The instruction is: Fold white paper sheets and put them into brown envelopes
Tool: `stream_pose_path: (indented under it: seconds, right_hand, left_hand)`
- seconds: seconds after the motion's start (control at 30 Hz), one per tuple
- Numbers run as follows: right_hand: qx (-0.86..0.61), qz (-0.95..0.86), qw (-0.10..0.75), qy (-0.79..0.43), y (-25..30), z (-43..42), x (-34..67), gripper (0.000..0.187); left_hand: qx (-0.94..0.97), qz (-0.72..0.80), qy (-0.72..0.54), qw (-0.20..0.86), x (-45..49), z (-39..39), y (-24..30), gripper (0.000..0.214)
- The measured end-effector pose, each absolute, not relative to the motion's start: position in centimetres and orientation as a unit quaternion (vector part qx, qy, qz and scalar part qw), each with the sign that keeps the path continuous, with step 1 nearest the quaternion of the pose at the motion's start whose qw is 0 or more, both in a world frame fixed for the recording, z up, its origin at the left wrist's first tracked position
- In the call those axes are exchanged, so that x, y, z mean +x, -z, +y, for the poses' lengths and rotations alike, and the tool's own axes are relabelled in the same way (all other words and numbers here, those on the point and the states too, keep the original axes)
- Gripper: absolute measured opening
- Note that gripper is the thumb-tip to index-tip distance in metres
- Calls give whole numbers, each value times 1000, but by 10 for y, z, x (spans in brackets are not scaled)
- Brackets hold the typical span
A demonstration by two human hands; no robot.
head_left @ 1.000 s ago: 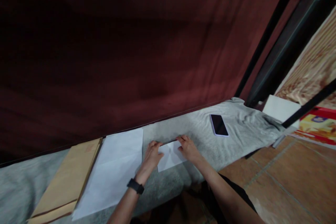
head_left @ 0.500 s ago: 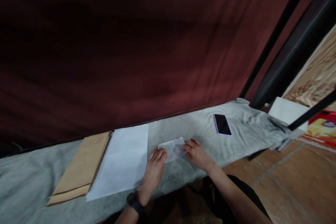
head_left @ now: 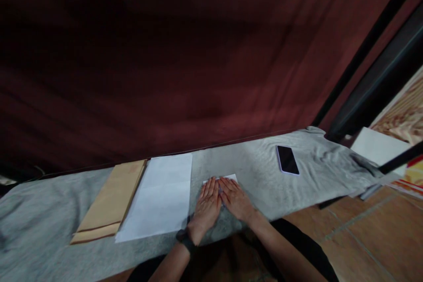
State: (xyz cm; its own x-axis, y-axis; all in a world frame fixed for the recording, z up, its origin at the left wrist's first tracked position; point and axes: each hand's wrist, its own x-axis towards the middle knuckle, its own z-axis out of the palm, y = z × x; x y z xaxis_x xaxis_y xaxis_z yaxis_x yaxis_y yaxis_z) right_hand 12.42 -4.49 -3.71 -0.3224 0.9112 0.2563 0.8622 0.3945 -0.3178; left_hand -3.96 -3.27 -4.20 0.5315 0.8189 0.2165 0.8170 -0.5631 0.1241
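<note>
A small folded sheet of white paper [head_left: 232, 177] lies on the grey cloth, mostly covered by my hands. My left hand [head_left: 208, 202] rests flat on its left part with the fingers stretched out, a dark band around the wrist. Beside it, my right hand [head_left: 235, 198] presses flat on the right part, fingers extended and pointing away from me. The two hands nearly meet at the thumbs and index fingers. Only the paper's far edge and a sliver between the hands show.
Left of my hands lie large white paper sheets [head_left: 158, 196] and brown envelopes [head_left: 110, 198]. A phone [head_left: 287, 160] with a pale purple edge lies to the right. Grey cloth [head_left: 257, 158] covers the narrow bench, with a dark red wall [head_left: 185, 75] behind and a black metal post [head_left: 360, 61] at right.
Both hands have gone from holding the small paper's sides with bent fingers to lying flat on top of it, closer together. The view has shifted slightly.
</note>
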Motion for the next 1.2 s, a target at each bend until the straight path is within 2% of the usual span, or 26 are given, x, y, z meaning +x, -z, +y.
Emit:
stream_pose_path:
  seconds: [0.17, 0.63, 0.9, 1.07, 1.2]
  right_hand:
    - [-582, -795, 168, -18, 53, -49, 129, 52]
    - [-655, -737, 159, 46, 63, -63, 158, 58]
    - [-563, -812, 154, -4, 56, -67, 137, 54]
    - [-578, -802, 150, 7, 63, -68, 148, 59]
    - [-593, -791, 147, 21, 66, -65, 164, 59]
  left_hand:
    - [856, 498, -136, -15, -47, -37, 61, 58]
    - [824, 551, -132, 3, -60, -46, 57, 62]
    - [862, 484, -151, 13, -55, -57, 45, 68]
    - [867, 482, -118, 39, -63, -55, 36, 74]
    - [866, 485, -99, 70, -70, -50, 28, 65]
